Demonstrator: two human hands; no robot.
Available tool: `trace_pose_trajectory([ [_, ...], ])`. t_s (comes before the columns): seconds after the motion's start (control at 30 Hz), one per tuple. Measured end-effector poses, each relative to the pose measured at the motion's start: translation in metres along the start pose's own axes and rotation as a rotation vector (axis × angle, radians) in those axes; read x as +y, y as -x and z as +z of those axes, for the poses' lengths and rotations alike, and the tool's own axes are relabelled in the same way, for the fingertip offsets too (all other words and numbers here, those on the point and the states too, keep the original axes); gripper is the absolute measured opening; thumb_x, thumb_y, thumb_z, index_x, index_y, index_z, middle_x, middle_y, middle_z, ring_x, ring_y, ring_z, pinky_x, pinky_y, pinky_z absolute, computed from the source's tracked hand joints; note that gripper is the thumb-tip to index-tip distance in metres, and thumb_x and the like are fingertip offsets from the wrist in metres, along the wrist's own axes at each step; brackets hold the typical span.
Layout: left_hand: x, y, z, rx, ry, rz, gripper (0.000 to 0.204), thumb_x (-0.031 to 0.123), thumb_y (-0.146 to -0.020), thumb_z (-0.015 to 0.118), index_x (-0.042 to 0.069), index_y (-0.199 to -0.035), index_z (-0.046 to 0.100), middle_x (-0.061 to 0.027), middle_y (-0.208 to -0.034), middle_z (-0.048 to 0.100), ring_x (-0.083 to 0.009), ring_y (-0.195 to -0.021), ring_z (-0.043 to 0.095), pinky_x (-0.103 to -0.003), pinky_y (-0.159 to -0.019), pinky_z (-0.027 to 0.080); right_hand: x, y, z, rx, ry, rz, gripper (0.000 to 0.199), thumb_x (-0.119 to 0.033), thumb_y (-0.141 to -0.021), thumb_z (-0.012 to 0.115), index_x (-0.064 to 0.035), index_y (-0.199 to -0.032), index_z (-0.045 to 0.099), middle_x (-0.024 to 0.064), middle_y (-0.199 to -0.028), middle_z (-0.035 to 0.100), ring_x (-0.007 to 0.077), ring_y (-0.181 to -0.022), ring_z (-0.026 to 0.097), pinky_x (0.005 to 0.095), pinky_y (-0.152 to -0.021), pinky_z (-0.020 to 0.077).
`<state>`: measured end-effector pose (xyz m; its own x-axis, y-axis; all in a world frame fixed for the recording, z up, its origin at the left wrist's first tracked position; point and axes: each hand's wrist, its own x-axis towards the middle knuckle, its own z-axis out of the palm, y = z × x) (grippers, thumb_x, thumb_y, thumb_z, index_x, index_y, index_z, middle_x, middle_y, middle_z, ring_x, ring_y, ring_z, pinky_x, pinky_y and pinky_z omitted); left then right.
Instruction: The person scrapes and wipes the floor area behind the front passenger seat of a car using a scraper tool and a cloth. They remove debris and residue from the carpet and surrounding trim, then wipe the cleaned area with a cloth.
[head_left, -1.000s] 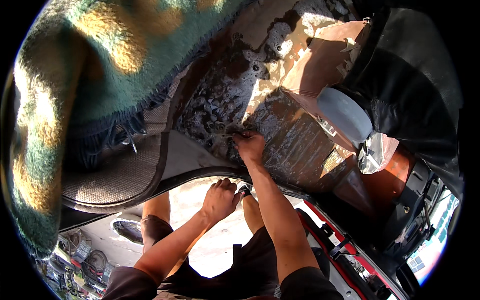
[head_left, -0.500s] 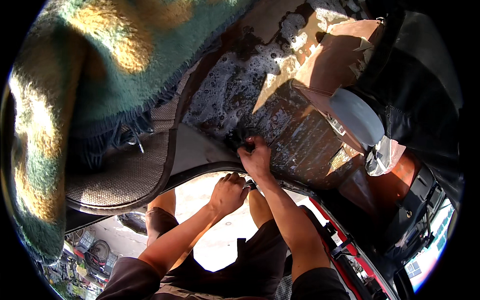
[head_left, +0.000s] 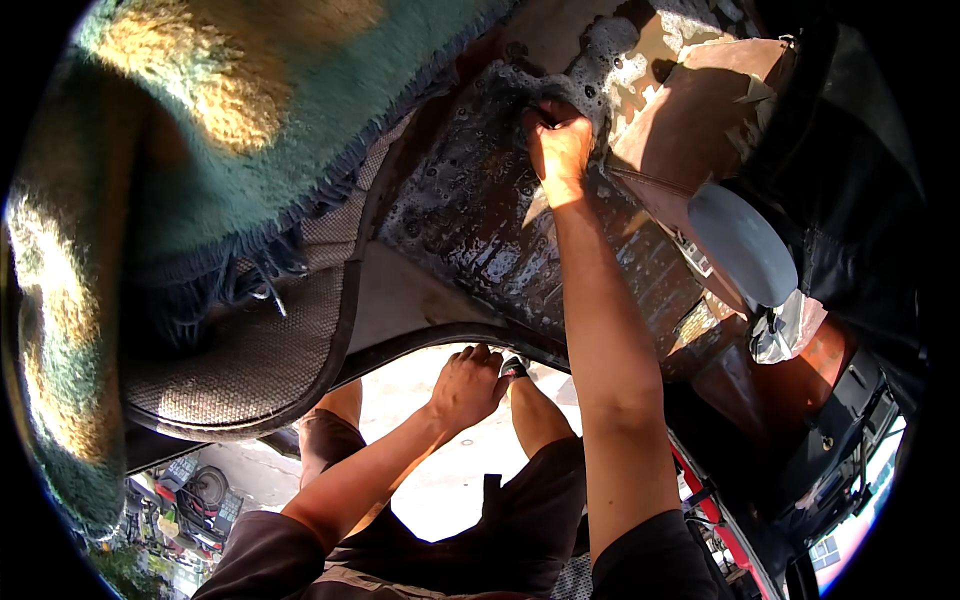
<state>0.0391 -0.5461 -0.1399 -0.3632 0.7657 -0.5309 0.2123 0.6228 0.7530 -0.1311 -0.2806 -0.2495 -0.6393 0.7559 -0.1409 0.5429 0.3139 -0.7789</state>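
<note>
"Brown vehicle floor, sudsy, between woven seat and torn panel. Any risk?"

"Slick foam could make the right hand slip; splashes could wet the fringed blanket."

"Fingers?"

"Curled: right in the foam, left hand near the door sill. Whether either holds anything, I can't tell."

"Count?"

"Two hands; one each of floor, seat, panel, blanket, sill."

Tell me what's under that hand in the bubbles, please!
Wet brown floor and white foam show around the right hand. The spot directly beneath it, and anything it might hold, is covered.
</note>
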Motion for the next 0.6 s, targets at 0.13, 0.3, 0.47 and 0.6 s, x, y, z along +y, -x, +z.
trace_pose_trajectory([
  [0.13, -0.004, 0.003, 0.001, 0.002, 0.006, -0.016, 0.027, 0.021, -0.088, 0.068, -0.003, -0.1, 0.066, -0.0222, -0.098, 0.066, -0.0381, -0.093, 0.064, -0.046, -0.085, 0.051, -0.018, 0.073, 0.002, -0.311, -0.04, 0.109, 0.033, -0.017, -0.075, 0.078, 0.0009, -0.101, 0.07, 0.0205, -0.091, 0.073, 0.0277, -0.08, 0.072, 0.036, -0.076, 0.0555],
  [0.3, -0.004, -0.004, 0.0, 0.031, 0.036, 0.032, 0.026, 0.017, -0.086, 0.069, -0.002, -0.102, 0.067, -0.0231, -0.098, 0.066, -0.0392, -0.094, 0.065, -0.046, -0.086, 0.052, -0.01, 0.183, 0.038, -0.491, -0.12, 0.016, 0.026, -0.013, -0.072, 0.075, -0.0005, -0.094, 0.071, 0.0196, -0.083, 0.071, 0.0329, -0.077, 0.07, 0.0408, -0.069, 0.0549],
  [0.47, -0.006, -0.003, 0.0, 0.054, 0.037, 0.025, 0.027, 0.017, -0.084, 0.07, -0.002, -0.104, 0.067, -0.0233, -0.102, 0.066, -0.0393, -0.095, 0.065, -0.045, -0.086, 0.053, -0.009, 0.124, 0.075, -0.417, -0.106, -0.193, 0.019, -0.008, -0.08, 0.069, -0.0029, -0.098, 0.075, 0.0217, -0.093, 0.072, 0.0344, -0.087, 0.072, 0.0385, -0.075, 0.0551],
  [0.6, -0.008, -0.001, -0.002, 0.053, 0.023, 0.023, 0.028, 0.019, -0.087, 0.069, -0.003, -0.103, 0.065, -0.0231, -0.1, 0.065, -0.0382, -0.094, 0.065, -0.045, -0.086, 0.052, -0.018, 0.031, 0.065, -0.136, 0.077, -0.216, 0.021, -0.013, -0.082, 0.072, -0.0044, -0.101, 0.075, 0.0195, -0.094, 0.073, 0.0355, -0.088, 0.071, 0.0395, -0.077, 0.055],
])
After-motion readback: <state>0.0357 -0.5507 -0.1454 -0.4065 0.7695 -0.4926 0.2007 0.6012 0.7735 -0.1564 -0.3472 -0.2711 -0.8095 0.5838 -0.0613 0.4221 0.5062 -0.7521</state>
